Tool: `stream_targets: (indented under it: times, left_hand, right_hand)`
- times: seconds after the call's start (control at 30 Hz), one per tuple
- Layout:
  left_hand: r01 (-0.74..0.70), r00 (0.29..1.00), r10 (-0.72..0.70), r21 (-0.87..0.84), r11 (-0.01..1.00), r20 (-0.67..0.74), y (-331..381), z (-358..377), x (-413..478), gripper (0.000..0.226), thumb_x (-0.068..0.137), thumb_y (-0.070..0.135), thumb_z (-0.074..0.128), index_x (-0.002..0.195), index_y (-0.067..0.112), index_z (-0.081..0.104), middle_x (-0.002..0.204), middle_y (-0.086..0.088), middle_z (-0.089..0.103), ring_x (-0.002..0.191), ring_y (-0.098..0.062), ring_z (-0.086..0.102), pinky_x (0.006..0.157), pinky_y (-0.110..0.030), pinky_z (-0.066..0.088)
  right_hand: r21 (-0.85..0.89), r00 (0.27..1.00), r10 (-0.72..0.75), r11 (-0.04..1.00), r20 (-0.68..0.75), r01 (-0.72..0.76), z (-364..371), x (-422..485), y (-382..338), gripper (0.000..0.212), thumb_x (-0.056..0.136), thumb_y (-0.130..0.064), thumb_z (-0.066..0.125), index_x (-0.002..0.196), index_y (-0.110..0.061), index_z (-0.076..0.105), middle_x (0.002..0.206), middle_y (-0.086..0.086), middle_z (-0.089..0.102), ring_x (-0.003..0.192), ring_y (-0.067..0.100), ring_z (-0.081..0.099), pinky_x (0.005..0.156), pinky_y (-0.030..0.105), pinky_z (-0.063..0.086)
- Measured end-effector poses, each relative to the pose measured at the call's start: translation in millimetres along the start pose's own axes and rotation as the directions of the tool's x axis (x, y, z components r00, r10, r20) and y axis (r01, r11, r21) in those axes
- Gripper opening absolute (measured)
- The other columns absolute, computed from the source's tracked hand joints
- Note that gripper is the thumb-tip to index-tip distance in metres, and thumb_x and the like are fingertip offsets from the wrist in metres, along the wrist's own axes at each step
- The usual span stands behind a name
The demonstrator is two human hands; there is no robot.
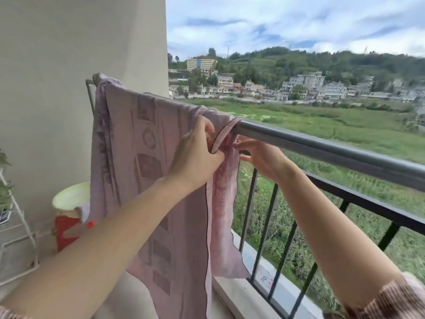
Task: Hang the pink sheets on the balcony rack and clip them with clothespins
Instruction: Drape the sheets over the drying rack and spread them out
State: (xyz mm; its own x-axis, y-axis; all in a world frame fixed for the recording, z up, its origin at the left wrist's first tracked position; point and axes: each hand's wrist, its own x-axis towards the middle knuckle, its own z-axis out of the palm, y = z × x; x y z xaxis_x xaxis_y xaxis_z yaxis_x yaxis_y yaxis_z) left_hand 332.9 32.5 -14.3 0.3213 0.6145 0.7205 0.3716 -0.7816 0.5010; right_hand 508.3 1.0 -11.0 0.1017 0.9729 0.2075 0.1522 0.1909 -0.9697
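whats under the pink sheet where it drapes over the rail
The grey rail runs under the pink sheet, but its covered stretch is hidden. Lower down, a pale basin and red container peek out; the rest is covered.

You get soft, bright daylight from the overcast sky (299,24) beyond the railing (333,155), with no hard shadows. The wide lens bends that rail and stretches your forearms at the edges. Distant houses (310,86) look smeared and compressed.
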Motion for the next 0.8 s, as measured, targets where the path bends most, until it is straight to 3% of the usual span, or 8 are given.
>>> stream_targets:
  times: [0.13,0.27,0.33,0.4,0.5,0.6,0.7,0.8]
  left_hand:
    - [0.100,0.964,-0.150,0.225,0.969,0.218,-22,2,-16,0.036,0.083,0.035,0.060,0.059,0.018,0.038,0.055,0.003,0.043,0.066,-0.034,0.047,0.052,-0.034,0.027]
    - [0.121,0.979,-0.141,0.136,0.983,0.149,-22,-10,-17,0.044,0.087,0.023,0.055,0.052,0.014,0.030,0.047,0.000,0.031,0.056,-0.029,0.030,0.050,-0.037,0.020]
    - [0.094,0.992,-0.099,0.064,0.993,0.075,-10,-17,-9,0.041,0.087,0.019,0.053,0.054,0.013,0.031,0.046,0.001,0.032,0.048,-0.020,0.031,0.046,-0.031,0.020]
    - [0.028,0.999,-0.029,0.021,0.999,0.036,10,-22,4,0.038,0.088,0.018,0.053,0.055,0.013,0.034,0.047,0.002,0.034,0.046,-0.012,0.032,0.043,-0.025,0.022]
    - [-0.110,0.993,0.112,-0.048,0.993,0.037,54,-20,22,0.035,0.083,0.016,0.056,0.055,0.017,0.035,0.051,0.004,0.037,0.049,-0.009,0.034,0.043,-0.018,0.024]
    - [-0.222,0.971,0.227,-0.076,0.972,0.072,92,-7,23,0.029,0.077,0.016,0.061,0.058,0.019,0.040,0.053,0.007,0.042,0.050,-0.005,0.038,0.047,-0.018,0.028]
    - [-0.244,0.966,0.247,-0.051,0.968,0.077,96,6,3,0.032,0.073,0.017,0.064,0.062,0.029,0.037,0.055,0.012,0.048,0.052,-0.001,0.044,0.047,-0.019,0.027]
    - [-0.186,0.976,0.173,0.098,0.978,0.133,72,12,-19,0.030,0.070,0.036,0.066,0.067,0.029,0.037,0.057,0.017,0.042,0.054,-0.005,0.042,0.046,-0.021,0.025]
  right_hand:
    - [0.003,0.997,-0.075,0.997,0.030,0.075,6,2,-5,0.030,0.088,-0.003,0.052,0.117,0.003,0.058,0.119,0.017,0.061,0.115,0.033,0.055,0.107,0.052,0.036]
    - [-0.121,0.982,-0.018,0.993,-0.186,-0.005,0,-2,0,0.023,0.086,-0.028,0.067,0.104,-0.015,0.070,0.102,0.001,0.073,0.097,0.017,0.068,0.100,0.038,0.048]
    - [-0.317,0.928,-0.175,0.946,-0.330,0.066,-12,-7,5,0.017,0.086,-0.032,0.067,0.093,-0.017,0.071,0.091,0.002,0.072,0.085,0.014,0.066,0.082,0.021,0.053]
    - [-0.432,0.861,-0.306,0.895,-0.406,0.115,-29,-18,10,0.020,0.091,-0.024,0.060,0.085,-0.006,0.067,0.079,0.012,0.066,0.074,0.014,0.058,0.065,0.021,0.049]
    - [-0.388,0.771,-0.299,0.919,-0.563,0.073,-48,-44,18,0.016,0.091,-0.022,0.056,0.078,-0.015,0.063,0.074,0.002,0.059,0.071,0.015,0.052,0.068,0.033,0.045]
    - [-0.233,0.651,-0.245,0.967,-0.718,0.107,-52,-70,26,0.025,0.085,-0.017,0.062,0.062,-0.025,0.060,0.059,-0.011,0.058,0.056,0.007,0.052,0.056,0.026,0.046]
    - [-0.234,0.787,-0.099,0.971,-0.609,-0.059,-46,-88,35,0.036,0.082,-0.018,0.072,0.052,-0.017,0.052,0.058,0.001,0.056,0.057,0.015,0.052,0.055,0.033,0.044]
    - [-0.374,0.903,-0.103,0.925,-0.417,-0.067,-37,-96,28,0.030,0.079,-0.029,0.075,0.063,-0.011,0.057,0.070,0.010,0.065,0.070,0.025,0.062,0.075,0.048,0.053]
